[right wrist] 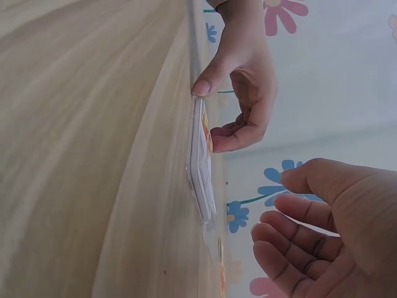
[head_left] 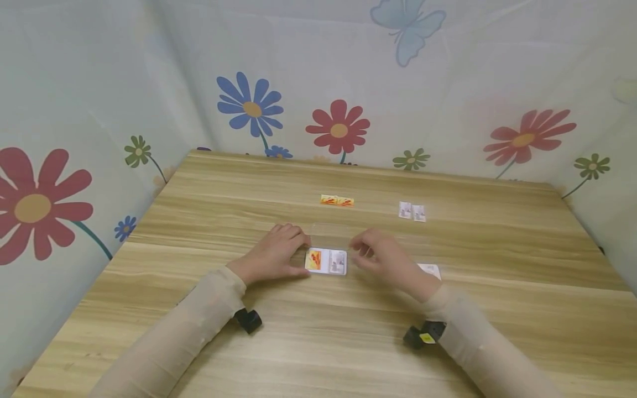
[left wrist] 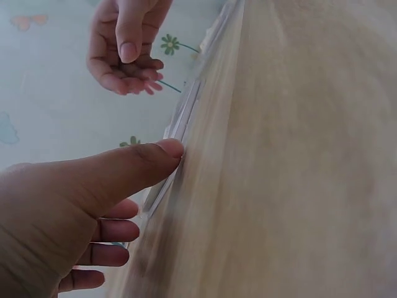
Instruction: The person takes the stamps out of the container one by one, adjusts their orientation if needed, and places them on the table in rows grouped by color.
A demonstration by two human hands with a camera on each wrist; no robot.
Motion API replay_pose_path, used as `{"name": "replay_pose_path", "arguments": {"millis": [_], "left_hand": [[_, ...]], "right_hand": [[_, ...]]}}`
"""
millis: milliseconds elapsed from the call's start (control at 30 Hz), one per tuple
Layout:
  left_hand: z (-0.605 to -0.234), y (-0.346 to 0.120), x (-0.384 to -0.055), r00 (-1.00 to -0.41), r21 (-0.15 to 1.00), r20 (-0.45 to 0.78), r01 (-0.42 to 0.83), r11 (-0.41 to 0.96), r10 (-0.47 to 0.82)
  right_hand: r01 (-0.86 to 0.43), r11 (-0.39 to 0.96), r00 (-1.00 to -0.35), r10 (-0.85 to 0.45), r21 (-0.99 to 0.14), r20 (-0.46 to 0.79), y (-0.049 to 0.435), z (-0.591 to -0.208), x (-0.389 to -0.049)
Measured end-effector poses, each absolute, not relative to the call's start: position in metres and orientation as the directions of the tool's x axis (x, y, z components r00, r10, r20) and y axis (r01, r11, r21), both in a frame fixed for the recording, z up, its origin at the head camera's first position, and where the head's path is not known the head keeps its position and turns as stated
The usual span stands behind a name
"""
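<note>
A small flat white case (head_left: 325, 271) lies on the table in front of me, with an orange-yellow picture piece (head_left: 314, 260) on its left half and a grey picture piece (head_left: 338, 262) on its right half. A clear plastic flap (head_left: 330, 235) stretches from its far side. My left hand (head_left: 276, 251) holds the case by its left end, thumb (left wrist: 167, 149) at the near corner and fingers at the far corner. Just beyond the right end hovers my right hand (head_left: 385, 262), its fingers loosely bent and nothing in them, as the right wrist view shows.
Farther back on the table (head_left: 249, 193) lie two orange-yellow pieces (head_left: 337, 201) side by side. Two grey picture pieces (head_left: 412, 211) are to their right. A white card (head_left: 431, 270) is partly hidden by my right wrist. A flowered curtain (head_left: 308, 44) hangs behind the table.
</note>
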State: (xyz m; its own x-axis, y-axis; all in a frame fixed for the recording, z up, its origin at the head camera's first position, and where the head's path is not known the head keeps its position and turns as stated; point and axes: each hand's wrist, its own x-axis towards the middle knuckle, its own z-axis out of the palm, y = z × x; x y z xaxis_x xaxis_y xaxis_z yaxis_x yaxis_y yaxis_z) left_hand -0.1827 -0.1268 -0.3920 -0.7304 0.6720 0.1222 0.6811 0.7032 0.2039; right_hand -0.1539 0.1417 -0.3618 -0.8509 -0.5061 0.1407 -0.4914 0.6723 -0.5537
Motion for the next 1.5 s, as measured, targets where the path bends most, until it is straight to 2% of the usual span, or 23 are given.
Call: {"name": "replay_pose_path", "arguments": {"millis": [533, 1500], "left_hand": [[-0.396, -0.129, -0.182, -0.737, 0.209, 0.115, 0.674, 0.709, 0.666], [-0.399, -0.129, -0.185, -0.728, 0.239, 0.137, 0.683, 0.69, 0.672]], "right_hand": [[-0.473, 0.662, -0.845, -0.528, -0.581, 0.086, 0.123, -0.364, -0.16], [-0.544, 0.682, -0.795, -0.605, -0.488, 0.039, 0.084, -0.365, -0.173]]}}
